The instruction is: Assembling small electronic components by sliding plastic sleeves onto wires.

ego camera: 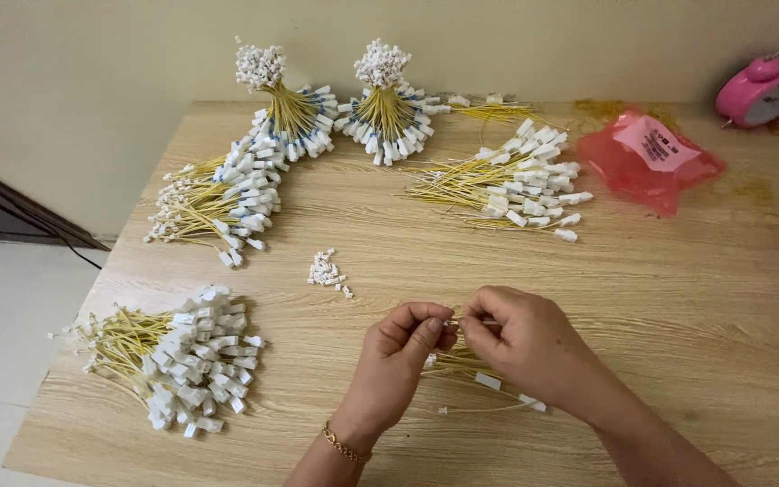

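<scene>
between the two hands, near the front edge of the wooden counter (642, 298), the fingers (426, 332) of the left hand (396, 356) and those of the right hand (525, 343) pinch closed on the ends of one thin yellow wire (463, 322) with small white fittings. just under the hands lies a small loose pile of wires (480, 374), touching the counter, with white connectors at its ends. a gold bracelet (344, 445) sits on the left wrist. a little heap of tiny white caps (326, 271) lies apart, above and left of the hands. farther out, a big bundle of yellow wires (178, 356) lies at the left front, another long bundle (223, 198) behind it, two upright tied sheaves (335, 108) at the back, and a spread bundle (511, 185) to the right. a red plastic bag (651, 158) and a pink alarm clock (764, 88) sit at the far right.
</scene>
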